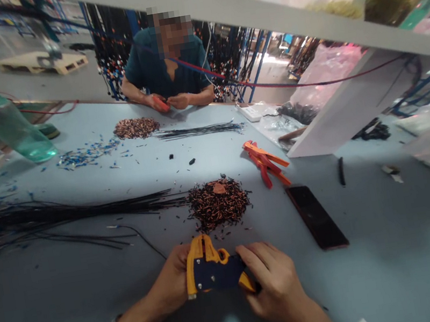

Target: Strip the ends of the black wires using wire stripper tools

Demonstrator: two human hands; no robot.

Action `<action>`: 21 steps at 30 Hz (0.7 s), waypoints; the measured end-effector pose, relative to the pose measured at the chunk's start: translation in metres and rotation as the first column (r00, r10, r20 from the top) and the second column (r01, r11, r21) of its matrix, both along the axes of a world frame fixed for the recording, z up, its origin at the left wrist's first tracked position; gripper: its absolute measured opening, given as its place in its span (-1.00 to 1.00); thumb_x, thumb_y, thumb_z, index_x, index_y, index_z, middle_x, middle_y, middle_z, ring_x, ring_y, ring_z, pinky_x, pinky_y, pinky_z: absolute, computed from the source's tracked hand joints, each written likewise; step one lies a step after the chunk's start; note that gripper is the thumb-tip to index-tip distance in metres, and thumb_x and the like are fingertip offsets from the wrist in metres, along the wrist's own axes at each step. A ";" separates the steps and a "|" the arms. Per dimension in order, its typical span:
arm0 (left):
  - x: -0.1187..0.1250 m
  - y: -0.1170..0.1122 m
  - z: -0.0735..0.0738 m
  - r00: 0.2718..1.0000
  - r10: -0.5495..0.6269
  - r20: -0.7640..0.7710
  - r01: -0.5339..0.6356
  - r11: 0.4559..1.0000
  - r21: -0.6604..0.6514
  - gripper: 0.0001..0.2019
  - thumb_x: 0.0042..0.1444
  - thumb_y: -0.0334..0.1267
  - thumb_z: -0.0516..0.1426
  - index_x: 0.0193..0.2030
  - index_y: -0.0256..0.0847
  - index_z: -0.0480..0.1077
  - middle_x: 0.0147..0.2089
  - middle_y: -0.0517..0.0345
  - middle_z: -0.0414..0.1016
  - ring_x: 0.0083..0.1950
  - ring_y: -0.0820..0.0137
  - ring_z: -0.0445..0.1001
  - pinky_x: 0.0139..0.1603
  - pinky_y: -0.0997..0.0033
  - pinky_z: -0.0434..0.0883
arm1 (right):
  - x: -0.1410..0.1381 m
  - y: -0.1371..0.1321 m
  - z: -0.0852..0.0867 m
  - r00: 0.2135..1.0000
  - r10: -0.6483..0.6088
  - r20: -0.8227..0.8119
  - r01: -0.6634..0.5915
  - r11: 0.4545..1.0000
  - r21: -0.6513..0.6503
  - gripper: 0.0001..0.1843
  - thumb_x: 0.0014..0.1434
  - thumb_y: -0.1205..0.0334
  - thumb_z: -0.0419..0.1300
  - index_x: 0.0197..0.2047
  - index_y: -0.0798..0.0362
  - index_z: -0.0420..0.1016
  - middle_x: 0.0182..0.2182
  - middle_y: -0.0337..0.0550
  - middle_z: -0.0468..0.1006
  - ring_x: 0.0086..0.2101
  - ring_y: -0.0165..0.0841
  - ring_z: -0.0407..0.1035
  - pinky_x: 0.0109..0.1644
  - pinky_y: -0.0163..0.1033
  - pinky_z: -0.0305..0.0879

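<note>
Yellow and dark-blue wire strippers (216, 274) lie sideways above the table in front of me. My right hand (273, 277) is closed around their handles. At the jaw end, my left hand (176, 278) is closed, its fingertips partly hidden behind the tool. A thin black wire (146, 239) runs from that hand up and left, ending in a pale tip. Just beyond the strippers is a pile of short black and copper-coloured wire scraps (218, 204). A bundle of long black wires (84, 209) stretches left from the pile.
Red and orange pliers (266, 163) and a dark phone (317, 216) lie to the right. A greenish bottle (5, 126) stands at the left. Across the table a person (167, 65) holds an orange-handled tool. Another scrap pile (136, 127) and blue-tipped pieces (87, 154) lie there.
</note>
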State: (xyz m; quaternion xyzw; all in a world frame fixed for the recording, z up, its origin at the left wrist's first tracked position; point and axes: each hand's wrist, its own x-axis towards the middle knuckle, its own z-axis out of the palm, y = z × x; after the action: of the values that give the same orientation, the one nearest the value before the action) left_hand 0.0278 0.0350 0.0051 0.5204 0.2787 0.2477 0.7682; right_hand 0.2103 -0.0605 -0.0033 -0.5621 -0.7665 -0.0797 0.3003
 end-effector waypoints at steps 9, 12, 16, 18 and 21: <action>0.001 0.002 0.008 0.998 -0.067 -0.020 0.067 0.997 -0.028 -0.74 -0.07 -0.07 0.36 -0.54 -0.23 0.59 -0.60 0.20 0.48 -0.58 0.50 0.30 -0.49 0.55 0.28 | 0.002 -0.001 -0.004 0.999 0.018 0.032 -0.017 1.000 -0.015 -0.66 0.01 0.37 0.04 -0.09 0.17 0.35 -0.48 -0.01 0.52 -0.51 -0.20 0.42 -0.45 -0.12 0.41; 0.002 0.003 0.010 0.997 -0.067 -0.038 0.066 0.997 -0.033 -0.74 -0.10 -0.06 0.37 -0.52 -0.23 0.59 -0.58 0.18 0.51 -0.57 0.47 0.33 -0.48 0.52 0.31 | 0.003 -0.001 -0.005 0.999 0.016 0.035 -0.015 1.000 -0.020 -0.68 0.03 0.36 0.04 -0.10 0.14 0.34 -0.49 -0.06 0.52 -0.51 -0.22 0.41 -0.44 -0.15 0.38; 0.003 0.005 0.011 0.998 -0.059 -0.034 0.058 0.998 -0.023 -0.72 -0.10 -0.03 0.37 -0.52 -0.23 0.59 -0.55 0.17 0.55 -0.53 0.44 0.39 -0.44 0.51 0.36 | 0.002 0.001 -0.006 1.000 0.009 0.018 -0.009 0.999 -0.034 -0.73 0.00 0.37 0.02 -0.18 0.10 0.34 -0.54 -0.12 0.47 -0.55 -0.25 0.36 -0.49 -0.20 0.28; 0.004 0.006 0.012 0.998 -0.044 -0.039 0.043 0.999 -0.023 -0.73 -0.10 -0.04 0.37 -0.49 -0.23 0.61 -0.51 0.16 0.58 -0.49 0.42 0.43 -0.41 0.51 0.38 | 0.001 0.003 -0.007 1.000 0.004 0.001 -0.004 0.999 -0.049 -0.76 -0.04 0.39 0.01 -0.25 0.07 0.34 -0.57 -0.16 0.45 -0.57 -0.27 0.34 -0.52 -0.23 0.22; 0.005 0.007 0.011 0.999 -0.035 -0.029 0.035 0.999 -0.004 -0.70 -0.09 0.02 0.35 -0.47 -0.22 0.61 -0.46 0.13 0.62 -0.45 0.38 0.46 -0.36 0.48 0.41 | 0.001 0.005 -0.009 0.999 -0.008 -0.038 0.005 0.997 -0.072 -0.77 -0.08 0.40 0.00 -0.30 0.04 0.33 -0.58 -0.16 0.45 -0.58 -0.27 0.34 -0.53 -0.24 0.20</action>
State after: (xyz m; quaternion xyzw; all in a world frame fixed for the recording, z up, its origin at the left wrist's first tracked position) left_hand 0.0332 0.0418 0.0163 0.5275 0.2812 0.2263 0.7691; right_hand 0.2108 -0.0551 -0.0119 -0.5764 -0.7611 -0.0424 0.2943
